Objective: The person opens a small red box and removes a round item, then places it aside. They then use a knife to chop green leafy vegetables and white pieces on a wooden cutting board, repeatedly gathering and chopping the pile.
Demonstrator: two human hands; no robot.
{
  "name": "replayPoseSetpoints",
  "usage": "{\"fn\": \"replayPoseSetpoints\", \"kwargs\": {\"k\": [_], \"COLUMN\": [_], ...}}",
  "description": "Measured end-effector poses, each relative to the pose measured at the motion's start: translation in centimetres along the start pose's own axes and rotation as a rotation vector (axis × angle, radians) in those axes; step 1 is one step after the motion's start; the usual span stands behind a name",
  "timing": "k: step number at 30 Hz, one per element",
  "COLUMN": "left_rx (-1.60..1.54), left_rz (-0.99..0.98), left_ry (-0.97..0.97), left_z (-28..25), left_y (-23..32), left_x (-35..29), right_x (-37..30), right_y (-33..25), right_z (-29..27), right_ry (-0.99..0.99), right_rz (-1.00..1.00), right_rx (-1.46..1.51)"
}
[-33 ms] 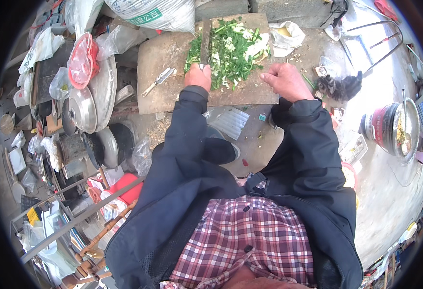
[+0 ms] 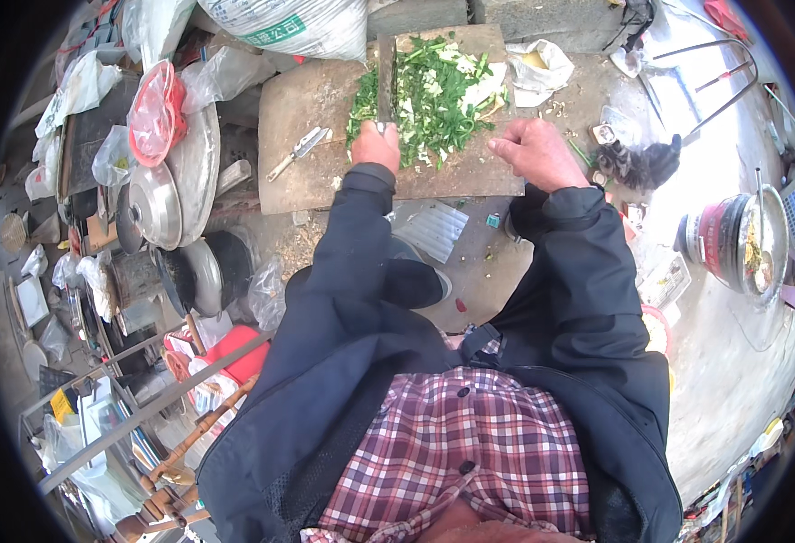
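Note:
My left hand [image 2: 376, 147] is wrapped round the handle of a cleaver [image 2: 386, 80], its dark blade pointing away from me. The blade stands in the left part of a heap of chopped leafy greens [image 2: 443, 104], green with white stalk pieces. Under the heap lies a wooden cutting board [image 2: 311, 100]. My right hand [image 2: 540, 154] is curled into a loose fist by the board's right edge, beside the greens; nothing shows in it, though its palm side is hidden. A small knife [image 2: 294, 154] lies on the board's left part.
A white bag [image 2: 542, 72] sits right of the board, a large woven sack [image 2: 289, 27] behind it. A dark furry animal [image 2: 642, 163] is at the right. Pot lids [image 2: 155, 206] and bags crowd the left. Farther right stands a pot [image 2: 732, 244] with food in it.
My left hand and the cleaver have shifted very slightly to the right. My right hand has stayed in place.

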State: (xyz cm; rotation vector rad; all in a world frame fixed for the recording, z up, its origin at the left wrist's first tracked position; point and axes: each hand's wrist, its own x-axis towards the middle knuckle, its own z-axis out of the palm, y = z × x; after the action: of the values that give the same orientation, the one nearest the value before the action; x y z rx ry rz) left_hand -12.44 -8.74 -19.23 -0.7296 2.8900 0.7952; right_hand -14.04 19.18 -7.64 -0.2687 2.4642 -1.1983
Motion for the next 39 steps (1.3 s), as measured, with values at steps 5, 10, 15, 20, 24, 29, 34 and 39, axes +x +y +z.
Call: {"fn": "replayPoseSetpoints", "kwargs": {"k": [5, 10, 15, 20, 24, 29, 34, 39], "left_rx": [0.157, -0.1, 0.122, -0.123, 0.126, 0.033, 0.207, 0.095], "left_rz": [0.055, 0.102, 0.103, 0.069, 0.062, 0.14, 0.102, 0.186], "left_ry": [-0.069, 0.053, -0.146, 0.039, -0.162, 0.013, -0.309, -0.082], "left_z": [-1.6, -1.0, -0.5, -0.5, -1.0, -1.6, 0.3, -0.1], "left_y": [0.6, 0.8, 1.4, 3.4, 4.7, 4.7, 4.6, 4.0], "left_x": [0.0, -0.5, -0.4, -1.1, -0.9, -0.8, -1.5, -1.5], "right_x": [0.1, 0.1, 0.1, 0.0, -0.1, -0.2, -0.1, -0.2], "right_y": [0.0, 0.0, 0.1, 0.0, -0.2, -0.3, -0.5, -0.3], "right_z": [0.0, 0.1, 0.2, 0.1, 0.1, -0.3, -0.1, -0.1], "right_ry": [-0.017, -0.016, -0.004, -0.022, 0.003, -0.023, -0.027, 0.022], "right_rz": [0.002, -0.001, -0.007, 0.0, -0.015, 0.018, 0.001, -0.012], "right_rx": [0.024, 0.006, 0.007, 0.045, 0.031, 0.039, 0.028, 0.031]}}
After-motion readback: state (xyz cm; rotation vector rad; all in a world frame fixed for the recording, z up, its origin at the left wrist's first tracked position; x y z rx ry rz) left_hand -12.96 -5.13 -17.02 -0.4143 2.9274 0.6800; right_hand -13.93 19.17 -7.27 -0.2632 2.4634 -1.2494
